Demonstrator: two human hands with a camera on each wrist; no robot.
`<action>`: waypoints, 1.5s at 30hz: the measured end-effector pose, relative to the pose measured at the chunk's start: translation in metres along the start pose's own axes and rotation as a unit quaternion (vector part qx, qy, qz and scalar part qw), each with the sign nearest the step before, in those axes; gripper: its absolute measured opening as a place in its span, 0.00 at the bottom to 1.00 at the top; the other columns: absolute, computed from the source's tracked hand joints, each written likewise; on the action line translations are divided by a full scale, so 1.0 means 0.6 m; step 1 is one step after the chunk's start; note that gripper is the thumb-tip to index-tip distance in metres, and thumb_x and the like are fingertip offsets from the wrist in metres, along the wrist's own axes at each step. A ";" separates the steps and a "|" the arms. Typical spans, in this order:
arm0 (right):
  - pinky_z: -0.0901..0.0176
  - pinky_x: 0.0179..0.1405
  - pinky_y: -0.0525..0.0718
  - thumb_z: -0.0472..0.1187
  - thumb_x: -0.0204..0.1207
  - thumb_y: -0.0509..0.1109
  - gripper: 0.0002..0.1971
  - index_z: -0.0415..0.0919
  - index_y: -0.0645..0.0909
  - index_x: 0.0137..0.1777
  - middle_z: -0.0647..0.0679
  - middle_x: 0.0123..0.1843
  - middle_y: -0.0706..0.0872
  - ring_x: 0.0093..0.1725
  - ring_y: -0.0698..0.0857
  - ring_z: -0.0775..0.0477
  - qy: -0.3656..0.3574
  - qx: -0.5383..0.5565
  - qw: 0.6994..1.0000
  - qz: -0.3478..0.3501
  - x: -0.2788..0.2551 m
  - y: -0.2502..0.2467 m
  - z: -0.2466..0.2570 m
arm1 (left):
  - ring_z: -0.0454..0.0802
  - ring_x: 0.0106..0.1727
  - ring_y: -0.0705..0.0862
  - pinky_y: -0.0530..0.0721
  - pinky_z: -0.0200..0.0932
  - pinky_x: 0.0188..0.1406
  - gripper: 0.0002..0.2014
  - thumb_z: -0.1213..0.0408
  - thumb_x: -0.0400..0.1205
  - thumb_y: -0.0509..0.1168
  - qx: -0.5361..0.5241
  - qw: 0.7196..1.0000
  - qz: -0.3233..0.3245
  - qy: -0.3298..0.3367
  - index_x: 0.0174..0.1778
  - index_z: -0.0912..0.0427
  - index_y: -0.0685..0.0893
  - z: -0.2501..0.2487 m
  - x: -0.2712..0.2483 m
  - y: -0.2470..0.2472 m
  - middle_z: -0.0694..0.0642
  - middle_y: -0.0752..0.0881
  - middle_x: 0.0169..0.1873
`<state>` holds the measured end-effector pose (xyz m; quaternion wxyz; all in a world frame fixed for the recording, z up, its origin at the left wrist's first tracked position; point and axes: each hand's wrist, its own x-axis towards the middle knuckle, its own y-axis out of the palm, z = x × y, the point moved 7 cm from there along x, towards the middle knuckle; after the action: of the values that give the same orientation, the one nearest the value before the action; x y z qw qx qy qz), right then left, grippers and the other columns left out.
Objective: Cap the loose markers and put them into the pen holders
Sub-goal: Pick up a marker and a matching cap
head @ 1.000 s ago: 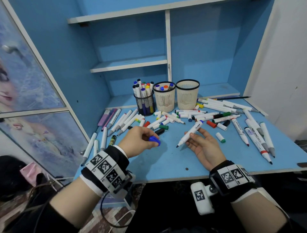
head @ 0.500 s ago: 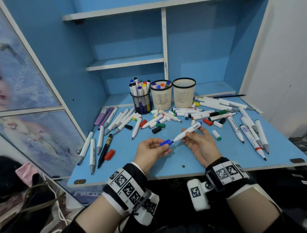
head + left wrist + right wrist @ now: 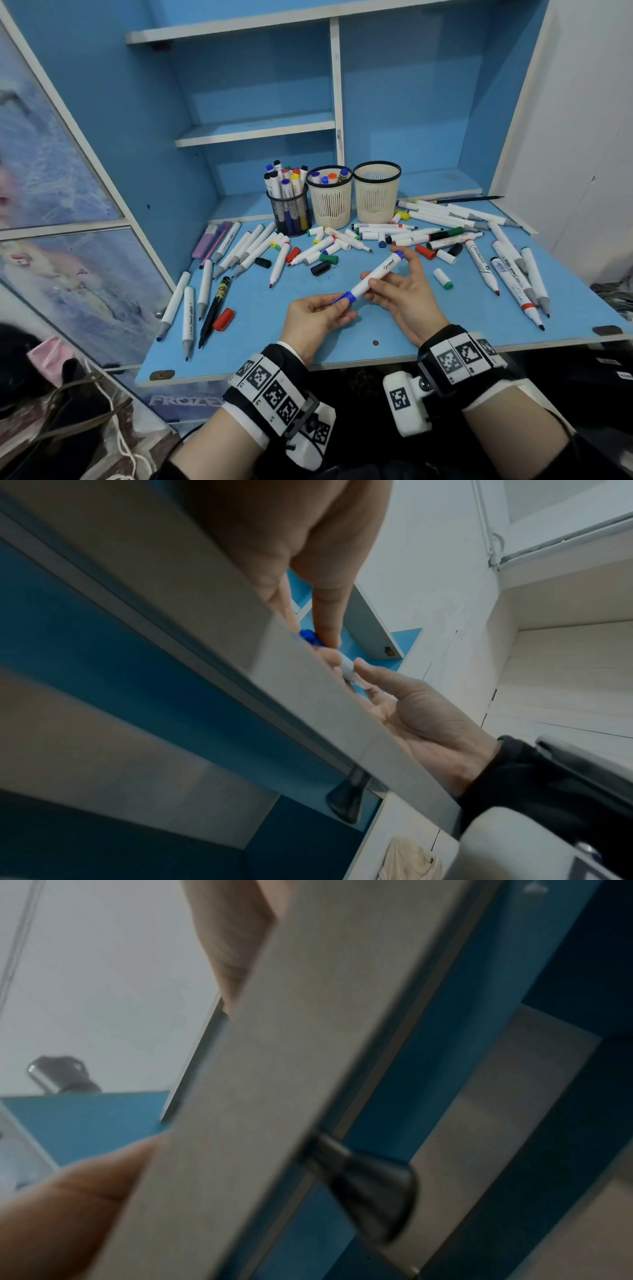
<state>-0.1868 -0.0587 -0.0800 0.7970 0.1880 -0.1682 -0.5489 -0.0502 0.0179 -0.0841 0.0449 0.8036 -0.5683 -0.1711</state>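
A white marker [image 3: 375,276] with a blue end is held over the front of the blue desk [image 3: 260,322]. My right hand [image 3: 383,277] grips its barrel. My left hand [image 3: 337,303] pinches the blue cap [image 3: 343,297] seated on the marker's lower tip; the same blue cap [image 3: 310,637] shows between my fingers in the left wrist view. Three pen holders stand at the back: a black mesh holder [image 3: 290,212] full of markers, a cream holder [image 3: 329,202] with a few, and a cream holder [image 3: 376,195] whose inside I cannot see. The right wrist view shows only the desk edge.
Several uncapped markers [image 3: 507,270] and loose caps [image 3: 443,278] lie scattered right, back and left of my hands. A red cap [image 3: 223,319] and black pen [image 3: 214,310] lie front left. Shelves rise behind the holders. A white wall stands at right.
My left hand brought the blue cap from apart to the marker's tip and onto it. The right hand tilted the marker toward the left hand. The head view dropped and shifted.
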 end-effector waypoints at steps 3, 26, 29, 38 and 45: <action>0.55 0.42 0.88 0.23 0.71 0.70 0.28 0.52 0.67 0.61 0.27 0.48 0.86 0.46 0.88 0.39 -0.021 -0.073 0.997 0.001 0.000 0.003 0.000 | 0.46 0.26 0.88 0.84 0.30 0.29 0.03 0.77 0.79 0.66 0.029 0.999 -0.014 0.011 0.43 0.72 0.85 0.001 0.000 -0.002 0.58 0.88 0.27; 0.53 0.44 0.89 0.31 0.68 0.77 0.32 0.53 0.68 0.67 0.30 0.47 0.88 0.50 0.89 0.36 -0.037 -0.064 0.997 0.018 -0.012 0.027 0.018 | 0.45 0.26 0.87 0.84 0.32 0.27 0.03 0.74 0.80 0.65 0.081 0.995 0.038 -0.036 0.44 0.68 0.84 -0.017 0.003 -0.007 0.61 0.86 0.36; 0.55 0.42 0.88 0.44 0.50 0.86 0.43 0.55 0.71 0.67 0.29 0.51 0.88 0.52 0.90 0.40 -0.053 -0.008 0.998 -0.017 -0.010 0.026 0.047 | 0.45 0.31 0.86 0.84 0.32 0.30 0.03 0.73 0.78 0.68 0.121 0.992 0.033 -0.009 0.44 0.64 0.85 -0.067 0.014 -0.019 0.58 0.88 0.38; 0.50 0.51 0.88 0.20 0.75 0.65 0.28 0.49 0.67 0.66 0.32 0.47 0.85 0.47 0.89 0.41 -0.191 -0.047 0.980 -0.035 0.063 0.072 0.228 | 0.46 0.33 0.82 0.84 0.28 0.26 0.05 0.73 0.79 0.66 0.400 0.915 -0.041 0.026 0.48 0.66 0.86 -0.209 0.138 -0.073 0.58 0.85 0.34; 0.48 0.50 0.89 0.24 0.75 0.68 0.25 0.49 0.71 0.65 0.30 0.46 0.86 0.45 0.90 0.38 -0.250 -0.171 0.951 -0.060 0.144 0.109 0.287 | 0.52 0.50 0.86 0.85 0.45 0.54 0.16 0.62 0.75 0.71 0.639 0.766 -0.064 -0.023 0.56 0.63 0.85 -0.208 0.212 -0.096 0.59 0.89 0.52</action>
<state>-0.1859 -0.1380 0.1071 0.7152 -0.0850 -0.2541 -0.6455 0.0801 -0.0954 -0.0109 -0.5035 0.6767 -0.4941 0.2109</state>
